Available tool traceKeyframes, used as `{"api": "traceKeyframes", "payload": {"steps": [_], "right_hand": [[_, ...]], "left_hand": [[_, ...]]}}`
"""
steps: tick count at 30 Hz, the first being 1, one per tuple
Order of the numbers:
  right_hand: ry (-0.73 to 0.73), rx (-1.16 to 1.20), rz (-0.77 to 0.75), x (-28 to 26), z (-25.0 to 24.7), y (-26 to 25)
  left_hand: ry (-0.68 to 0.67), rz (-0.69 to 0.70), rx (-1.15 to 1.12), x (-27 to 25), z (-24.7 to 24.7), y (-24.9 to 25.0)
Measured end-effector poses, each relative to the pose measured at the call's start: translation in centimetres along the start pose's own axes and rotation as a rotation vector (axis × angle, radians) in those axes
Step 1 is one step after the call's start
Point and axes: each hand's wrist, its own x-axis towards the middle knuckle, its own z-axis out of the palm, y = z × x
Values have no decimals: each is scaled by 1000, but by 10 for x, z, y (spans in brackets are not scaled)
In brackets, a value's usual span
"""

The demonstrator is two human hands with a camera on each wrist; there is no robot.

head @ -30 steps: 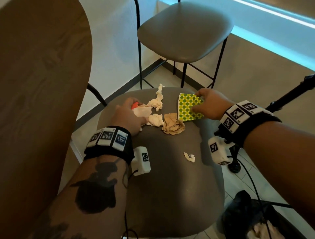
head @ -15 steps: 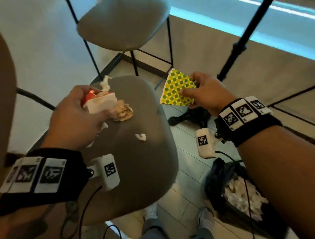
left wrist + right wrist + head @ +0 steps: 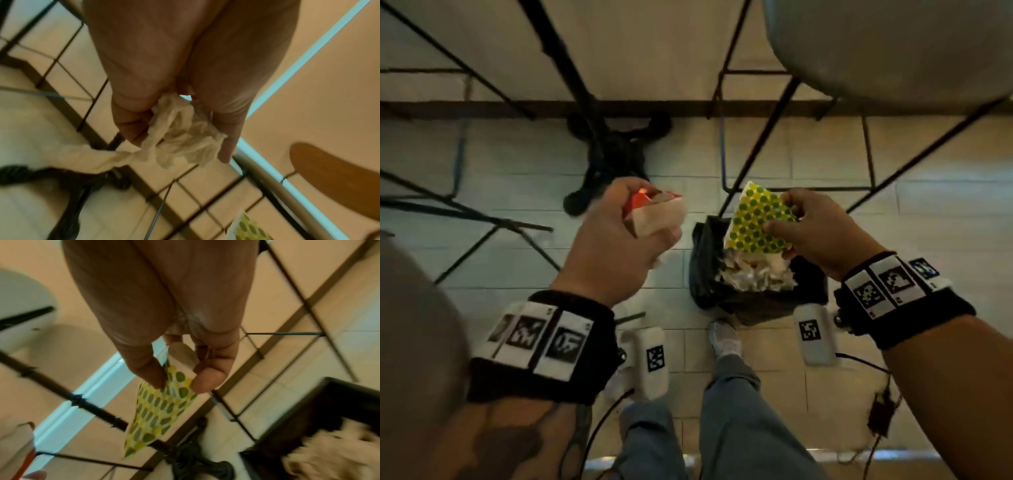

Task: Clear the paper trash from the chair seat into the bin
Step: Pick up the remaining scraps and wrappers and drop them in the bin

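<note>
My left hand [image 3: 626, 233] grips a bundle of paper trash [image 3: 657, 214], a red and white piece with crumpled napkins [image 3: 185, 129], held over the floor just left of the bin. A napkin tail hangs from it. My right hand [image 3: 804, 229] pinches a yellow sheet with green dots [image 3: 756, 222] between thumb and fingers [image 3: 156, 373], directly above the bin. The bin [image 3: 705, 274] is lined with a black bag and holds crumpled white paper [image 3: 753, 274]. The chair seat [image 3: 410, 325] shows only as a grey edge at the left.
Black metal chair legs [image 3: 756, 144] cross the tiled floor behind the bin. A black tripod base [image 3: 616, 157] stands beyond my left hand. Another grey seat [image 3: 893, 44] fills the upper right. My legs and a shoe [image 3: 724, 339] are just below the bin.
Both hands have swung away from the chair seat to the bin on the floor, carrying the paper bundle and the dotted sheet. The head view has tipped down onto the bin.
</note>
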Motion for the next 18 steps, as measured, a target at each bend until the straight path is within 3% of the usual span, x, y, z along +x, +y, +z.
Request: {"api": "traceKeyframes", "payload": {"steps": [5, 10, 14, 18], "right_hand": [[60, 74, 271, 35, -3, 144], [34, 149, 485, 87, 28, 256], [7, 214, 608, 127, 55, 308], [32, 257, 682, 159, 69, 328]], "left_hand": [[-180, -145, 15, 55, 124, -59], [-302, -279, 75, 98, 212, -137], [-321, -369, 138, 129, 261, -187], [-303, -417, 184, 152, 290, -208]]}}
